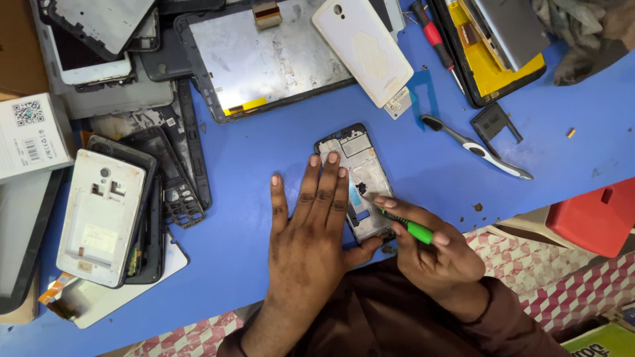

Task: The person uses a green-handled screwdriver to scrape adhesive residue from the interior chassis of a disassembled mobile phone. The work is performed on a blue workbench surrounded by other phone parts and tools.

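Head view, read from the left: a white cardboard box with printed codes (30,135) sits at the table's edge, and beside it a white plastic phone back shell (100,217) lies on a stack of black phone frames (165,178). Further along, a large grey metal tablet chassis with a black rim (264,56) rests on the blue table top (251,172), with a white phone back cover (370,49) leaning over its right corner.

At the middle, the left hand (311,231) lies flat and open, fingers spread, pressing down on the left edge of a stripped phone mid-frame, silver-grey with a black border (360,178), which lies on the blue surface near the front edge. The right hand (436,254) is closed in a pen-like grip on a slim green-handled tool (410,228), whose tip meets the lower middle of the frame. The tip is too small to tell its kind.

By the look of it, the step in hand is working at a small part inside the frame; the next move calls for a steady hold-down and fine, light pressure at the tip.

Right of this lie a grey-and-white handled brush (476,147) and a red-handled screwdriver (433,33).
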